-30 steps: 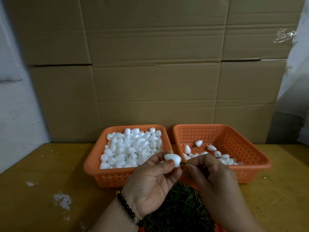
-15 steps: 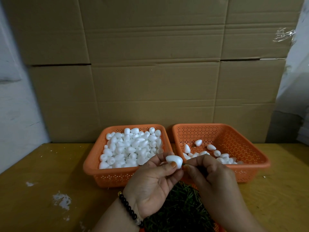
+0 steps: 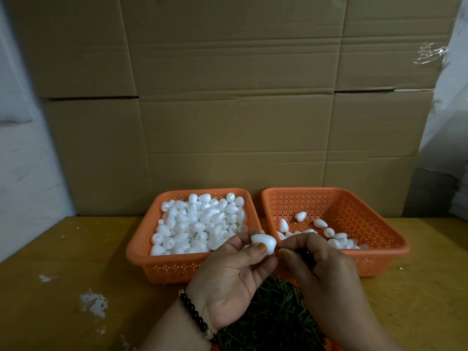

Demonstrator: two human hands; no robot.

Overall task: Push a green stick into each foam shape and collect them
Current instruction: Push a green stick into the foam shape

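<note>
**Inspector A:** We are recording the left hand (image 3: 229, 279) at six o'clock, palm up. Its thumb and fingers are pinching a white egg-shaped foam piece (image 3: 264, 243) in front of the two baskets.

**Inspector B:** We are noting the right hand (image 3: 321, 272) just at the three o'clock side of that piece. Its fingertips are curling tight round a thin green stick (image 3: 278, 248), of which only a sliver is showing where it is meeting the foam's flat end. How deep it is sitting we cannot tell.

**Inspector A:** We are logging the orange perforated plastic basket (image 3: 141, 247) at ten o'clock from the hands, heaped with loose white foam shapes (image 3: 200, 221). Its twin, a second orange perforated basket (image 3: 374, 224), is standing at two o'clock, holding a thin scatter of foam shapes (image 3: 320, 223) along its near side.

**Inspector B:** We are adding a dark pile of green sticks (image 3: 273, 317) lying under the wrists at six o'clock, a black bead bracelet (image 3: 195, 315) circling the left wrist, and a yellow wooden tabletop (image 3: 63, 262) backed by brown cardboard sheets (image 3: 228, 97).
</note>
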